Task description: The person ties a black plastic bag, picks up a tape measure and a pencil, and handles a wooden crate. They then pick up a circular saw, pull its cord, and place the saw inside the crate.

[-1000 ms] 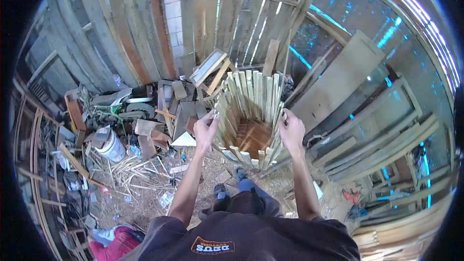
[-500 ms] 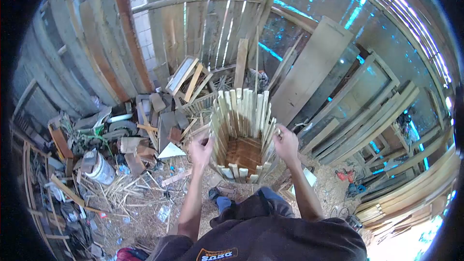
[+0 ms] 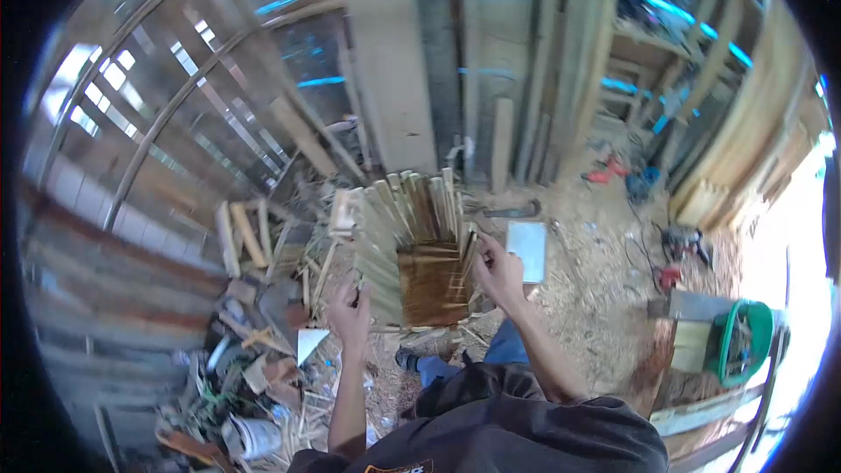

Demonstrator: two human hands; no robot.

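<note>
One slatted basket (image 3: 420,245), seemingly two-handed

Motion blur smears the whole scene. The tall slatted wooden bin (image 3: 419,245) hides its own near wall and covers the left hand (image 3: 350,311)'s fingertips; the right hand (image 3: 498,270)'s fingers blur against the rim.

Both hands, left hand (image 3: 350,314) and right hand (image 3: 498,270), grip slatted wooden bin (image 3: 419,250) rim.

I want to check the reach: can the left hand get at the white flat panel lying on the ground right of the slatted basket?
Probably not: the left hand is on the far side of the slatted basket, which stands between it and the white panel.
</note>
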